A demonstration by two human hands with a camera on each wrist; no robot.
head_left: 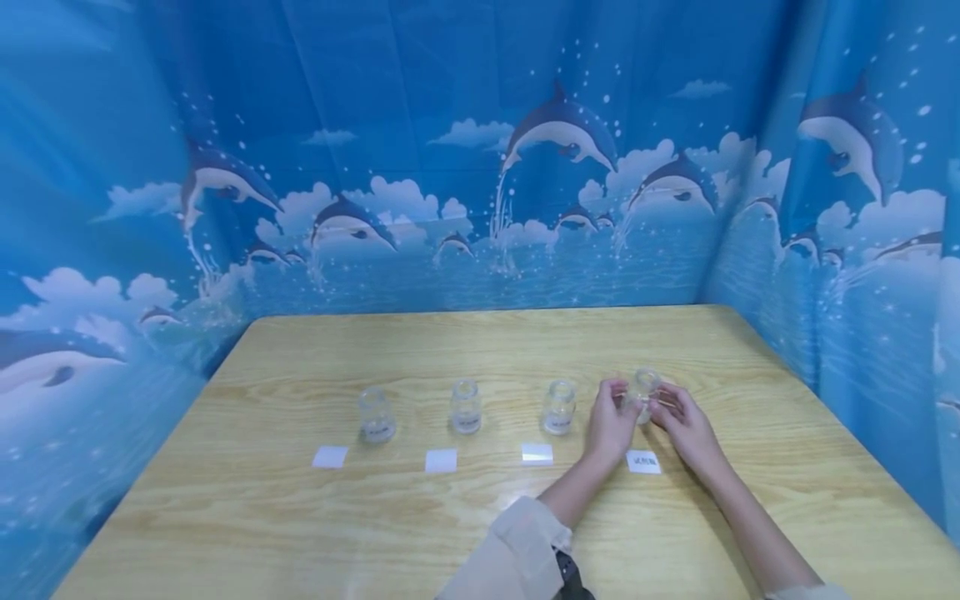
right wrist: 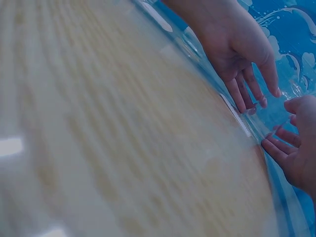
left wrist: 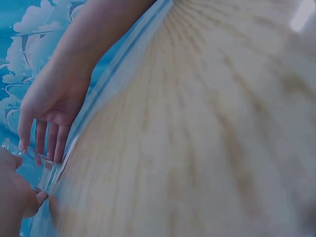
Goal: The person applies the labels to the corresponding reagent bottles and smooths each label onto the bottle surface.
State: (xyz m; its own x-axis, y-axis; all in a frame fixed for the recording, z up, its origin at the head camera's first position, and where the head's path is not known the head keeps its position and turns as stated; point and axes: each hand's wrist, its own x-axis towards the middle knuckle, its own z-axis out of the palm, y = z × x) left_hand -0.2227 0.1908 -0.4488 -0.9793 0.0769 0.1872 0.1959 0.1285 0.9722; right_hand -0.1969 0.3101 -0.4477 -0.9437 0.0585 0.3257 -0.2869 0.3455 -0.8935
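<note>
Four small clear glass jars stand in a row on the wooden table (head_left: 480, 350). Both hands meet at the rightmost jar (head_left: 645, 390), which sits a little higher than the others and looks tilted. My left hand (head_left: 611, 421) pinches its left side with the fingertips. My right hand (head_left: 684, 421) holds its right side with curled fingers. In the left wrist view the right hand (left wrist: 54, 98) reaches down toward the left hand (left wrist: 15, 192). The right wrist view has the left hand (right wrist: 237, 49) above the right hand (right wrist: 296, 153). The glass barely shows there.
Three more jars (head_left: 376, 414) (head_left: 465, 406) (head_left: 558, 407) stand to the left, each behind a white paper slip (head_left: 441, 461). A written slip (head_left: 643, 461) lies under the hands. Blue dolphin-print curtains (head_left: 480, 167) close in the table's far, left and right sides.
</note>
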